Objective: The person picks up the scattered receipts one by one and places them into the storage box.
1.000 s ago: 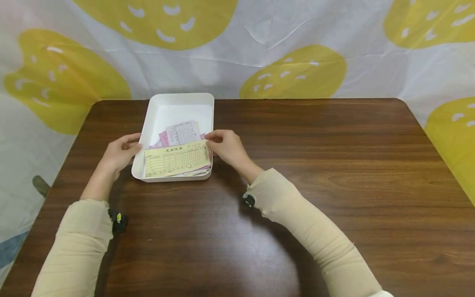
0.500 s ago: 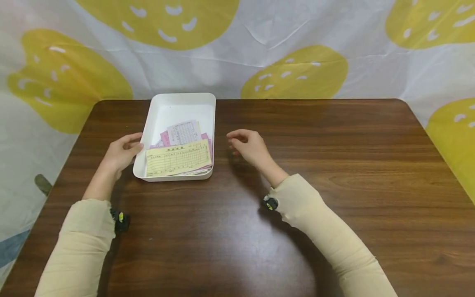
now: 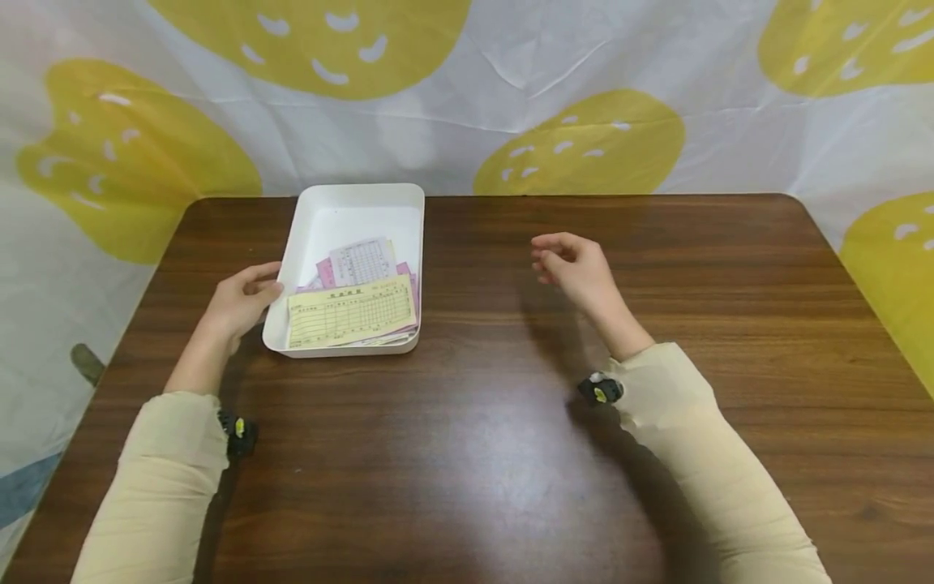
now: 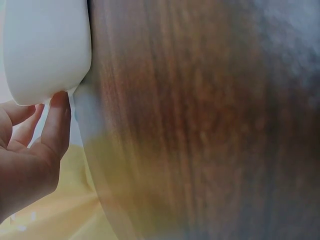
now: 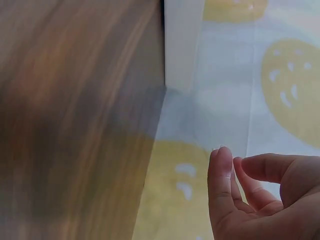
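Observation:
A white plastic tray (image 3: 357, 215) stands at the back left of the wooden table. In its near half lie paper receipt slips: a yellow printed slip (image 3: 350, 312) on top, a white printed slip (image 3: 362, 261) behind it, pink edges showing between. At the tray's left side is my left hand (image 3: 237, 302), its thumb and fingers touching the outer wall; the left wrist view shows a finger (image 4: 56, 125) against that wall. Well to the right of the tray, my right hand (image 3: 580, 272) hangs over the table with loosely curled fingers. Nothing shows between its thumb and fingers.
The dark brown wooden table (image 3: 467, 405) runs back to a hanging white cloth (image 3: 409, 130) printed with yellow shapes. Black camera mounts (image 3: 238, 434) sit at both wrists, by the beige sleeves.
My right hand has let go of the yellow slip at the tray's right side and moved away to the right. The left hand and tray have stayed put.

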The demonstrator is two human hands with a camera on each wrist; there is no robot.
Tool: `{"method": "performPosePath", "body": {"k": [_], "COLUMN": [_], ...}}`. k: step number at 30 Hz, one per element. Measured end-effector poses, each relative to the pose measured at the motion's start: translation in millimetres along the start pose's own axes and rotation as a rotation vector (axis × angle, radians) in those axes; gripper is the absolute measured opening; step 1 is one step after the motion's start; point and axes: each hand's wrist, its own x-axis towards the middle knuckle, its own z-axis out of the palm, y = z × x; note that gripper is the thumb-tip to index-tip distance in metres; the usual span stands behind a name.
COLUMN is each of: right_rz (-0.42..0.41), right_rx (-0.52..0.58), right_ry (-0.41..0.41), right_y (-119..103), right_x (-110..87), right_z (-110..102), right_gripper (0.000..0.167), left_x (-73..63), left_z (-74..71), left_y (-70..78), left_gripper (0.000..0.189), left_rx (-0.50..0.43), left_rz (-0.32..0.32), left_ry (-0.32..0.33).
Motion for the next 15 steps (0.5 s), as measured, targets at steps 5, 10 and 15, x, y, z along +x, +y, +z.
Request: {"method": "performPosePath", "body": {"k": [5,10,15], "right_rz": [-0.017,-0.042,-0.053], "right_rx": [-0.034,-0.093,-0.098], "right_ry": [0.073,0.167,0.274], "right_y": [3,6,11], "right_x": [-3.5,-4.6,-3.2], "right_z": [-27,-48,-64], "right_gripper": [0.032,0.034,0.035], "left_x": [0.6,1.7,2.0], "left_z": [-1.4,-3.2,-4.8], "left_y": [-2.0,-5.2,-6.4], "left_gripper": [0.052,0.052,0.053], "left_rx": [-0.008,-0.024,-0.038], "left_rz": [0.011,0.000,-0.018], "left_ry": [-0.005,-0.012,-0.027]}}
